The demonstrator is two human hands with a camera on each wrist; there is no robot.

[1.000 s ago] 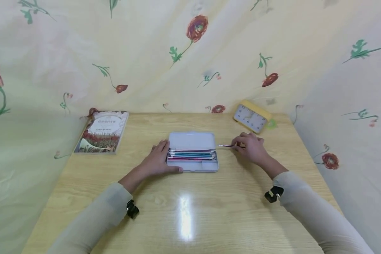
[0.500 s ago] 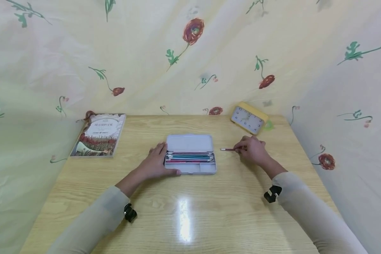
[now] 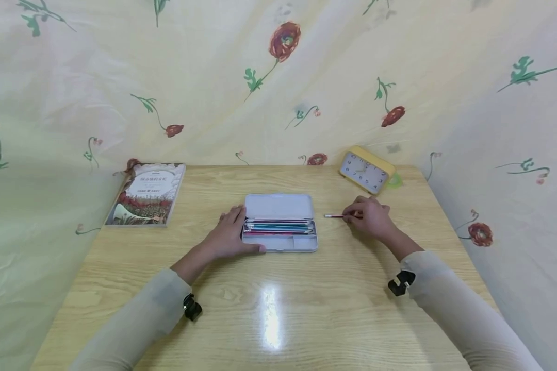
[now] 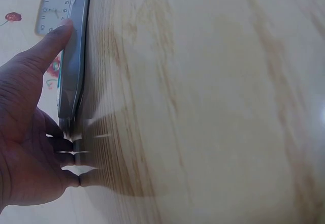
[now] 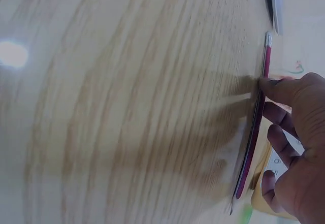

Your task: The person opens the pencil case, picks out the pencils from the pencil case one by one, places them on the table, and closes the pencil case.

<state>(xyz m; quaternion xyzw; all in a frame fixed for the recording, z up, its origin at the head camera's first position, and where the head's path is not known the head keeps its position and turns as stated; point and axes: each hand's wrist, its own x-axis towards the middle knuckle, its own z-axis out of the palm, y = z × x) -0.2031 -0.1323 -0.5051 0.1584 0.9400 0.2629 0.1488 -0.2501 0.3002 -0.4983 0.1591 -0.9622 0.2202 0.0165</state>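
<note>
An open, pale pencil case (image 3: 279,206) stands mid-table, its lid tilted back. Several pencils (image 3: 278,226) lie in its long compartment, and two trays in front hold nothing visible. My left hand (image 3: 229,238) steadies the case at its left end. In the left wrist view the thumb (image 4: 53,41) presses the front edge, with the other fingers extended beside the left end. To the right of the case, my right hand (image 3: 370,220) pinches a dark red pencil (image 5: 254,132) between thumb and fingers. Its eraser end points towards the case, and it lies on or just above the table.
A yellow clock (image 3: 365,171) stands at the back right, just beyond my right hand. At the back left lies a book (image 3: 146,195). Flowered cloth (image 3: 213,77) hangs behind and beside the wooden table (image 3: 232,319).
My right hand has shifted slightly right and towards me with the pencil, widening the gap between its eraser end and the case. The left hand stays at the case.
</note>
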